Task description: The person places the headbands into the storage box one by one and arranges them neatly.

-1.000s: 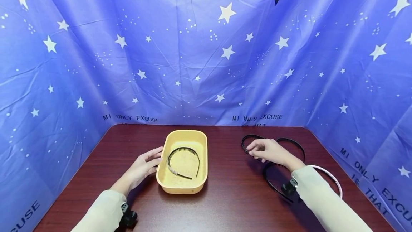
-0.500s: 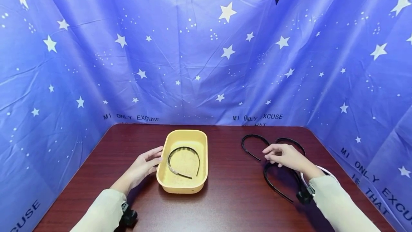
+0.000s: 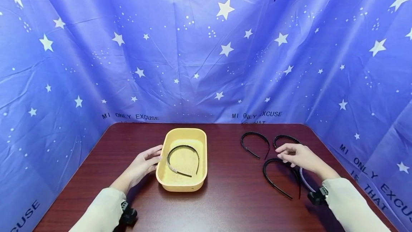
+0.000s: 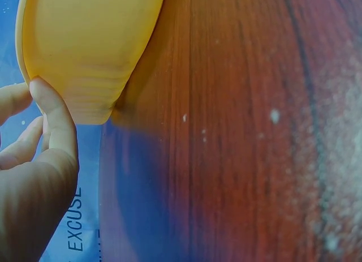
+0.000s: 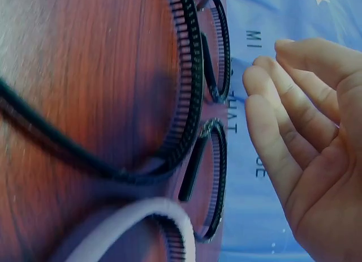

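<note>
My left hand (image 3: 140,165) rests its fingertips against the left side of a yellow plastic bin (image 3: 181,188), its fingers only slightly bent. One black toothed headband (image 3: 184,147) lies in the bin. Over on the right, my right hand (image 3: 302,156) hovers above several more headbands, holding nothing, with relaxed fingers. Below it lies a black headband (image 3: 267,174), in front of a second black headband (image 3: 243,144) at the back. A third black headband (image 3: 286,137) is partly hidden by the hand. A pale headband (image 5: 133,217) shows close up in the right wrist view.
Everything stands on a dark red wooden table (image 3: 225,203). A blue star-printed cloth (image 3: 180,53) hangs around its back and sides. Table surface lies between the bin and the group of headbands.
My right hand has moved right, away from the back-left black headband, which is now uncovered. My left hand has stayed against the bin. The head view has shifted slightly.
</note>
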The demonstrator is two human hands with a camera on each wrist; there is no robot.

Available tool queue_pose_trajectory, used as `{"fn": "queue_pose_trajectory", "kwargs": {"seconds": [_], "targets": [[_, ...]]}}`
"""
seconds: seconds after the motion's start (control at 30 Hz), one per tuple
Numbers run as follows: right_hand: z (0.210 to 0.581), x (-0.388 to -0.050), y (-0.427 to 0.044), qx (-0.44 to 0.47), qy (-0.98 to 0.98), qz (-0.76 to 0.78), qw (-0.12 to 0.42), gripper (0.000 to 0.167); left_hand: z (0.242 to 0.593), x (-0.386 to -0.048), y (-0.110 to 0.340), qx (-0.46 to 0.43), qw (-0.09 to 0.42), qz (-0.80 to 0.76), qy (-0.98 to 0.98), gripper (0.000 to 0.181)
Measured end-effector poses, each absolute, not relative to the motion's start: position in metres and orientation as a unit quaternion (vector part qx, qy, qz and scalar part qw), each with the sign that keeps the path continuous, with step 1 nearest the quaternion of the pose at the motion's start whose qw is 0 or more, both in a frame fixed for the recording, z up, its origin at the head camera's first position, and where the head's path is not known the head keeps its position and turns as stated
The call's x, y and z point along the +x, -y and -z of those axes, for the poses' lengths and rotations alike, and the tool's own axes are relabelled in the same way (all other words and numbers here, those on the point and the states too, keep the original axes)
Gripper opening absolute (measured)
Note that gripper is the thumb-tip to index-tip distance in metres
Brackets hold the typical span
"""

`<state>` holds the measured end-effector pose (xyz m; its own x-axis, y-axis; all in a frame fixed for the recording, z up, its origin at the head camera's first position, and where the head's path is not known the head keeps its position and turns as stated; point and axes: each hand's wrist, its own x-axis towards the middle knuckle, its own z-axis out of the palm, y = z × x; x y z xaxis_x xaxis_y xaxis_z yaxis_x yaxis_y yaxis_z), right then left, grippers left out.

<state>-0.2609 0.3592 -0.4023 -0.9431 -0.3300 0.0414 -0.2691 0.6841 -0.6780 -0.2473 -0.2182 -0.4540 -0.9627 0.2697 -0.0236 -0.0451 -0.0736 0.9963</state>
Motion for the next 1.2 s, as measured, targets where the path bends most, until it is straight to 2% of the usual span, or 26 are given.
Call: {"fn": "queue_pose_trajectory", "kwargs": {"seconds": [0.5,1.2], "targets": [[0.418,-0.249,-0.384,-0.131,-0.925,0.355,0.032,0.027,0.456,-0.249,0.217,0.087,0.107,-0.726,-0.674,0.063],[0.434,-0.257,-0.393,-0.103,-0.938,0.33,0.033,0.025,0.456,-0.25,0.217,0.075,0.102,-0.728,-0.674,0.062]]}}
